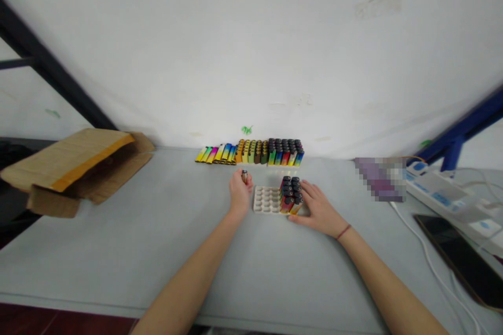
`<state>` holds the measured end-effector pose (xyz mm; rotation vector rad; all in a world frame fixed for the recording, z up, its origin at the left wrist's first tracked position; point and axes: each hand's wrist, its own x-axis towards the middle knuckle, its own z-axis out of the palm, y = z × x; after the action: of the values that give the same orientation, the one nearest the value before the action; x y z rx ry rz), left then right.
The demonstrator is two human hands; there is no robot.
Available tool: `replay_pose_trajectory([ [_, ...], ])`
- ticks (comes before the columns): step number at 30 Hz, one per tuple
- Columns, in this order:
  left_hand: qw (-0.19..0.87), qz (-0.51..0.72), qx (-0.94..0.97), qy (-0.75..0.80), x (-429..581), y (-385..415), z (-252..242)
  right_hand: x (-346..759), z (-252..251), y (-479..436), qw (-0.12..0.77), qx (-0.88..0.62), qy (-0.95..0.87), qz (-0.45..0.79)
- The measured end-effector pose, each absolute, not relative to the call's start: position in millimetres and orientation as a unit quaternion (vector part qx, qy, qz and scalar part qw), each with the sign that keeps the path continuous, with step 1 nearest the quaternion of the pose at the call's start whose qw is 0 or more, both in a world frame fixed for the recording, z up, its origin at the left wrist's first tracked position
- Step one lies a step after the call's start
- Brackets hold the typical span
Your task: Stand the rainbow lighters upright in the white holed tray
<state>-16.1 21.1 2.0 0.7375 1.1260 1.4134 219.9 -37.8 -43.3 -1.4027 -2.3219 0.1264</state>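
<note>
A lighter (244,176) stands upright in my left hand (239,192), whose fingers are closed around it; its metal top shows above the fist. Just to the right lies a white tray (267,200) with rows of round hollows. Two rows of colourful lighters with black tops (291,194) stand in its right end, and the hollows on the left hold nothing. My right hand (317,210) grips the tray's right end, thumb at the front corner and fingers along the lighters' far side.
By the wall stand black-topped lighters (285,152) and yellow-and-dark lighters (251,152) in blocks. Several lighters (216,154) lie flat left of them. An open cardboard box (74,159) sits at left. A phone (459,256), power strip (444,188) and white cable (418,238) are at right.
</note>
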Motion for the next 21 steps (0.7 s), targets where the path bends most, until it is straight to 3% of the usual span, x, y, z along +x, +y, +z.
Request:
replay_pose_trajectory([
  [21,0.599,0.579,0.282,0.476,-15.5,20.8,4.5,220.4,-44.6,-37.7,0.216,-0.501,-0.837,0.044],
])
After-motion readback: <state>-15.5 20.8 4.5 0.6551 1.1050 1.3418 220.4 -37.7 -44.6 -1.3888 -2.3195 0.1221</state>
